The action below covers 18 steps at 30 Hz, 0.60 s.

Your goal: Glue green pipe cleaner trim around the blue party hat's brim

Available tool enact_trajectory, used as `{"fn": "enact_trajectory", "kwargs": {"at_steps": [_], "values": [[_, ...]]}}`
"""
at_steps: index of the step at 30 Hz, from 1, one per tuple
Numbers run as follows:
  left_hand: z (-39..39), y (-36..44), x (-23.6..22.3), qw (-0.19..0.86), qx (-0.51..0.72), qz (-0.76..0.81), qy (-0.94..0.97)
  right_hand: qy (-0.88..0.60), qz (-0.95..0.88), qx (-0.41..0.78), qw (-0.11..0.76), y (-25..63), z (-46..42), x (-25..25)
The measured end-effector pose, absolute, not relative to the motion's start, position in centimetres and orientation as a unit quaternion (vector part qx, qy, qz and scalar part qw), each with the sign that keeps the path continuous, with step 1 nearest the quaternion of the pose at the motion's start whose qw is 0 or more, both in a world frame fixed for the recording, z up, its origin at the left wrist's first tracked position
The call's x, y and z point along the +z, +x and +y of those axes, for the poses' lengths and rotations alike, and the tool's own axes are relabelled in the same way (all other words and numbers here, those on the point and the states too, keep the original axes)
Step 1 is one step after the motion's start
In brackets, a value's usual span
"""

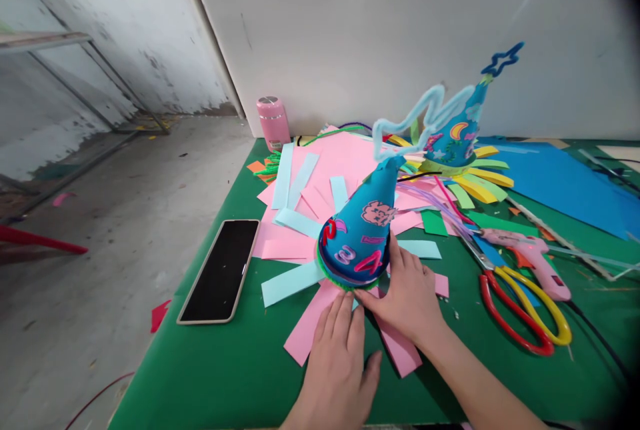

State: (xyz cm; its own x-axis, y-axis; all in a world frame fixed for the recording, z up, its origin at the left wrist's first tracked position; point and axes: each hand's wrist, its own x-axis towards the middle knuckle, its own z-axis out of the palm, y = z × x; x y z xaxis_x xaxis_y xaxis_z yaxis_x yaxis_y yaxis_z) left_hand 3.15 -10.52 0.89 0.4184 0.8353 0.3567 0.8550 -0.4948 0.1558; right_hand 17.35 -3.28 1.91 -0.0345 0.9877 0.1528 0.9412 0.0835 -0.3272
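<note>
Pushing too hard could dent our blue cone (pixel 361 227) or bend the paper strips (pixel 293 283) around it, we think. Our left hand (pixel 336 353) lies loose at its front; our right hand (pixel 410 293) touches its side, maybe gripping, we can't tell. The cone stands on the green table (pixel 220 377), pointy, with a pink cloud (pixel 377 213).

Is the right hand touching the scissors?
Apart: the head view shows green table between the right hand and scissors.
</note>
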Motion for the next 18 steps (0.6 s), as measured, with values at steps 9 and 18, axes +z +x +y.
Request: {"fn": "enact_trajectory", "kwargs": {"at_steps": [9,18], "values": [[-10.29,2.93,0.84,0.014,-0.23,-0.504,-0.833,-0.676,-0.714,0.047,0.174,17.14,-3.27,1.9],[-9.74,2.5,0.8,0.06,-0.216,-0.524,-0.822,-0.674,-0.715,0.047,0.18,17.18,-3.25,1.62]]}}
